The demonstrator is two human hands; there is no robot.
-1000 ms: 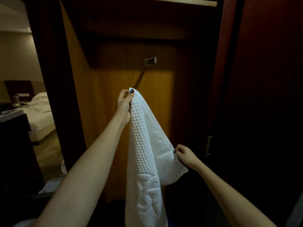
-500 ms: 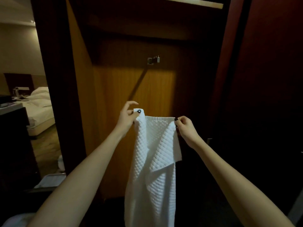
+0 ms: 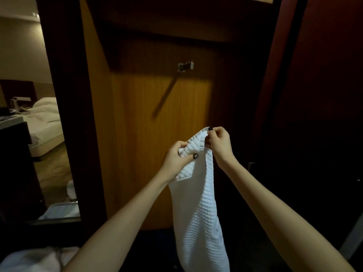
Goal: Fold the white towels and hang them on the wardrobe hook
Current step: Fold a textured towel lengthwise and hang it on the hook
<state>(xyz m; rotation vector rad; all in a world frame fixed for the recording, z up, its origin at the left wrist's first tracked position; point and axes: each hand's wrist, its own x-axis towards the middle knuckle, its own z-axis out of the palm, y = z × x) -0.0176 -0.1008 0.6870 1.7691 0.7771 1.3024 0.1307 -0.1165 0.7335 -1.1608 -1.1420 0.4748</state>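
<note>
Towel [image 3: 198,209] is held at frame centre, its top pinched by the left hand [image 3: 176,160] and right hand [image 3: 219,142], close together; folding is judged underway. Next, a lift to the hook [image 3: 185,66] above is called for

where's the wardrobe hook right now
In the head view the wardrobe hook sits upper centre on the wooden panel, above the white towel, nothing hanging on it.
</note>
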